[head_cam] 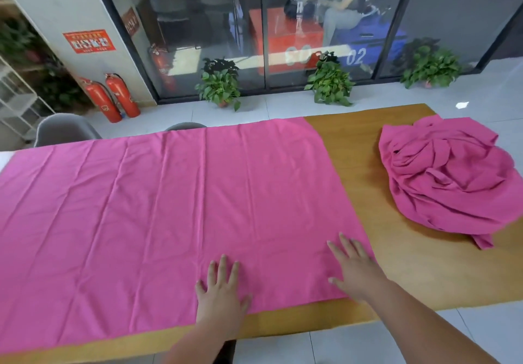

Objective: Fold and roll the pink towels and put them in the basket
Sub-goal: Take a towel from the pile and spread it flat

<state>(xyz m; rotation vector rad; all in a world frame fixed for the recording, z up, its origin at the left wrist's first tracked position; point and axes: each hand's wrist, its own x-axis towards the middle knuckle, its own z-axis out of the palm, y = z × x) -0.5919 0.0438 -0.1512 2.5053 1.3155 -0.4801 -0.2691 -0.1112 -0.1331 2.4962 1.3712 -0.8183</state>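
Leftward, towel runs off-frame; L hand, R hand flat.

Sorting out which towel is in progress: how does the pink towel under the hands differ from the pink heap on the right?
The spread towel lies flat with faint creases; the heap is bunched up. The spread towel covers the left and middle of the table; the heap sits compact near its right end. The left hand and right hand press on the spread towel; nothing touches the heap. Both are pink cloth.
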